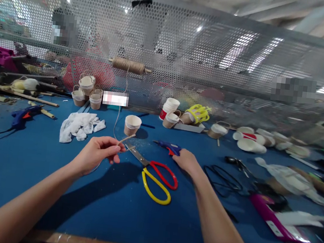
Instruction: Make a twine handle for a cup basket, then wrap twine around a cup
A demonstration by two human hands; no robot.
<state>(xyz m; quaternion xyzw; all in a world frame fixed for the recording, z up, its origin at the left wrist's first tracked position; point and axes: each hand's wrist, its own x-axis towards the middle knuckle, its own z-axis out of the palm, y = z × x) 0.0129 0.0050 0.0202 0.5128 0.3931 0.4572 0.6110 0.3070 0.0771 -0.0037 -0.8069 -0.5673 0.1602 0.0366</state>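
Between the thumb and fingers of my left hand (103, 150) is pinched a piece of twine (127, 138), its end pointing up and right. My right hand (186, 161) is closed around the back of a blue glue gun (169, 147) with a red trigger, whose nozzle points left. Between my hands, scissors (148, 164) with one red and one yellow handle lie on the table. Just beyond my left hand stands a small paper cup (132, 126) with a brown twine-coloured outside and white rim. A white crumpled cloth (79, 127) lies to its left.
A twine spool (129, 66) hangs on the perforated metal screen (178, 29) behind the table. Several wrapped cups with handles (86, 85) are stacked at back left. Another glue gun (23, 115) lies left. A purple power strip (270, 217), cables and more cups crowd the right.
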